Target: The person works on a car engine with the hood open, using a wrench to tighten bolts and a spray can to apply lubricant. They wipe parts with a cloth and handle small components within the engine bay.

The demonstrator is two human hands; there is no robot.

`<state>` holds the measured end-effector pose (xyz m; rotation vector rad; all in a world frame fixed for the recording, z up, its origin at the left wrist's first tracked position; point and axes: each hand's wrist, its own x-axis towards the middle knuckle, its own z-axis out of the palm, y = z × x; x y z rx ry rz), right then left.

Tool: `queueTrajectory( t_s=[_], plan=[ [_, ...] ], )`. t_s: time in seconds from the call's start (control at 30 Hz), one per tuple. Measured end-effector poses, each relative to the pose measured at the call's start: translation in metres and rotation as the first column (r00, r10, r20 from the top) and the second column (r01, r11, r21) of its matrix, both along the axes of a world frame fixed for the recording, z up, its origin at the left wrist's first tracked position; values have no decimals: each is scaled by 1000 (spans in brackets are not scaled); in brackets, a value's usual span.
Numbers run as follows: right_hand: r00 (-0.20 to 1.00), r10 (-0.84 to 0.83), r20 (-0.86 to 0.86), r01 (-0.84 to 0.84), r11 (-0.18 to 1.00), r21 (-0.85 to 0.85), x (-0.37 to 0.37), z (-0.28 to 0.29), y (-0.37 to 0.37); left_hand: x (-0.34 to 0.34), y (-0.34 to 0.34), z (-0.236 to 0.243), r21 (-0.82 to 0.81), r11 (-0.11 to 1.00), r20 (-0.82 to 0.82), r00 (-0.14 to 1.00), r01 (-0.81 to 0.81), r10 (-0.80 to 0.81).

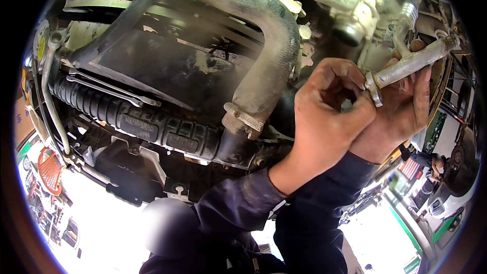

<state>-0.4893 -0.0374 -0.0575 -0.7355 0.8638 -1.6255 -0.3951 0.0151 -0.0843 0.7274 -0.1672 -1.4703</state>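
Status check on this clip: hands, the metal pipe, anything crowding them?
Left hand pinching the metal pipe at its flanged end. Right hand gripping it from behind. Big grey hose close alongside on the left.

Under raised vehicle, dusty engine underside [167, 66] overhead. Bright overexposed workshop floor [101, 208] at lower left, green-edged floor strip [406, 231] lower right, orange mesh basket [49, 170] at left edge.

Right hand's fingers [418, 45] behind metal pipe [411, 64]
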Motion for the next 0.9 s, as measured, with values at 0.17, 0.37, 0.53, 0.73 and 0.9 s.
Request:
queueTrajectory(
  t_s=[0.17, 0.37, 0.53, 0.73, 0.9],
  plan=[
    [999, -21, -50, 20, 999, -28, -4, 0, 0, 8, -7, -13, -23, 972, -527, 824, 233, -210],
    [997, -3, -77, 1, 1000, -26, -4, 2, 0, 14, -9, -4, -2, 954, -600, 762, 301, -242],
    [998, -34, -58, 32, 999, -24, -5, 2, 1, 9, -5, -11, -70, 960, -479, 835, 272, -271],
    [995, -97, -10, 98, 995, 23, -3, 3, 1, 2, -1, 0, -34, 985, -48, 984, 170, -171],
    [1000, 6, 18, -7, 999, 33, 0, 6, 6, -8, 7, 0, -82, 997, 156, 988, -5, 18]
  ],
)
